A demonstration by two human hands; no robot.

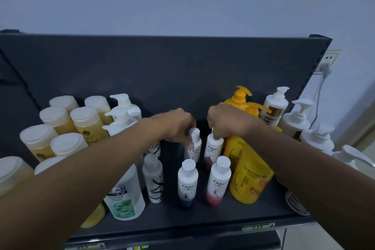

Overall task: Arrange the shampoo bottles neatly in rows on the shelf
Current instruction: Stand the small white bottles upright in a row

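Both arms reach over a dark shelf crowded with bottles. My left hand grips the top of a small white Dove bottle in the back row. Just to its right, my right hand grips the cap of a second white Dove bottle. In front of these stand two more Dove bottles, one with a blue base and one with a pink base. All stand upright.
Yellow capped bottles cluster at the left, with white pump bottles, a Clear bottle and Lux bottles. Yellow Superior bottles and white pump bottles fill the right. A wall socket sits behind.
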